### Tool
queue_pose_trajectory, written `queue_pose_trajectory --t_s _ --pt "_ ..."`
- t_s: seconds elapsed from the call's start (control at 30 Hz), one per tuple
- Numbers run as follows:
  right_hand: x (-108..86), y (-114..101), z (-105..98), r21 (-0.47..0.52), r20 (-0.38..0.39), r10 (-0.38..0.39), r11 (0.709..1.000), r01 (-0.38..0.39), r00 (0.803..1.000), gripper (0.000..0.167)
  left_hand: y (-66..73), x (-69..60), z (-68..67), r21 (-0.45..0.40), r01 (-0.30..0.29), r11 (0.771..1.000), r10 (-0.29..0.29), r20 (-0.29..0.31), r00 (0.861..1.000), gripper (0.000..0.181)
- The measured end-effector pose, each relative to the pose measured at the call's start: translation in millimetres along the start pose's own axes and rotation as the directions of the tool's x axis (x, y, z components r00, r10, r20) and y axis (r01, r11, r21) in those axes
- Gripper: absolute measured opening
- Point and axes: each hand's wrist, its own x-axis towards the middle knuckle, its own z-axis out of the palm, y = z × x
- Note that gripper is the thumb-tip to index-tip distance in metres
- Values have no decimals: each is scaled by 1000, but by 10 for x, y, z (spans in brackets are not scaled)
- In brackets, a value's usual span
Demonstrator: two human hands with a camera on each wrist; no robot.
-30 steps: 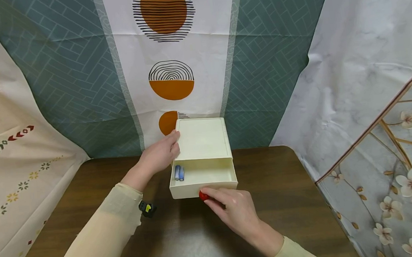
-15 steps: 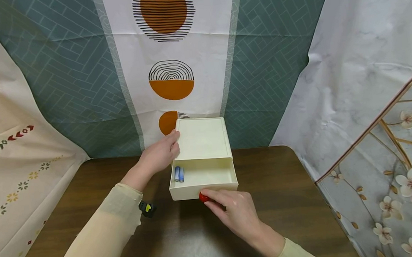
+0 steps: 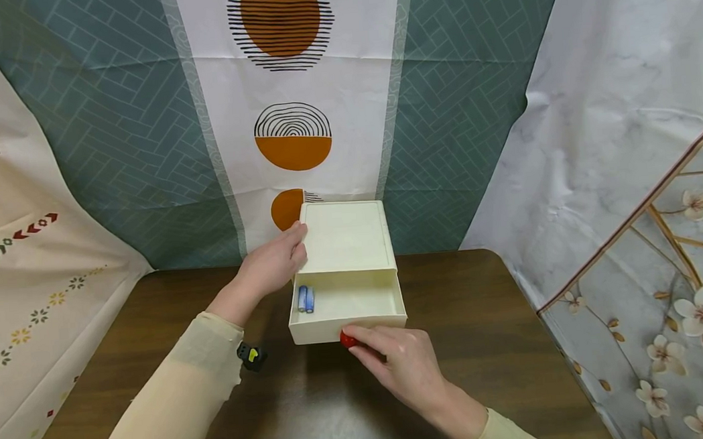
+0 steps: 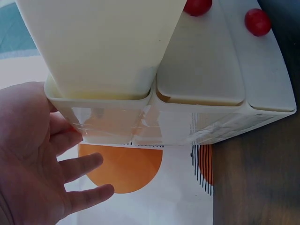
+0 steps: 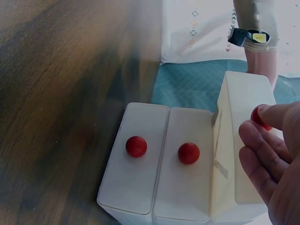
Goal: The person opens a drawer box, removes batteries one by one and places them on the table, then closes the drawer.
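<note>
A small cream drawer cabinet (image 3: 346, 236) stands at the back of the table with its top drawer (image 3: 316, 332) pulled out. Two blue batteries (image 3: 306, 299) lie side by side in the drawer's left rear part. My right hand (image 3: 405, 364) pinches the round red knob (image 3: 347, 340) on the drawer front between thumb and fingers; the right wrist view shows this knob (image 5: 262, 119) partly covered. My left hand (image 3: 270, 265) rests against the cabinet's left side near the top, its fingers mostly straight and spread in the left wrist view.
Two lower drawers are closed, each with a red knob (image 5: 188, 153). The dark wooden table (image 3: 486, 345) extends to both sides and in front. Patterned cloth (image 3: 459, 105) hangs close behind the cabinet. A black device (image 3: 252, 356) sits at my left wrist.
The drawer has slid slightly further out toward me, with my right hand still pinching its knob. My left hand stays in place on the cabinet.
</note>
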Motion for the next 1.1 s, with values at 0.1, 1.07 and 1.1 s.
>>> queue_pose_trajectory --t_s 0.1,1.07,1.1 --pt "-8 -2 2 3 4 4 1000 -4 1000 36 -9 3 3 2 0 1000 0 -2 1000 63" --pt "-128 -68 -31 23 -3 -47 999 47 999 40 -3 5 14 -12 -13 1000 13 -12 1000 63" --pt "-131 -71 -33 24 -4 -50 998 50 999 40 -4 4 14 -14 -14 1000 13 -13 1000 63"
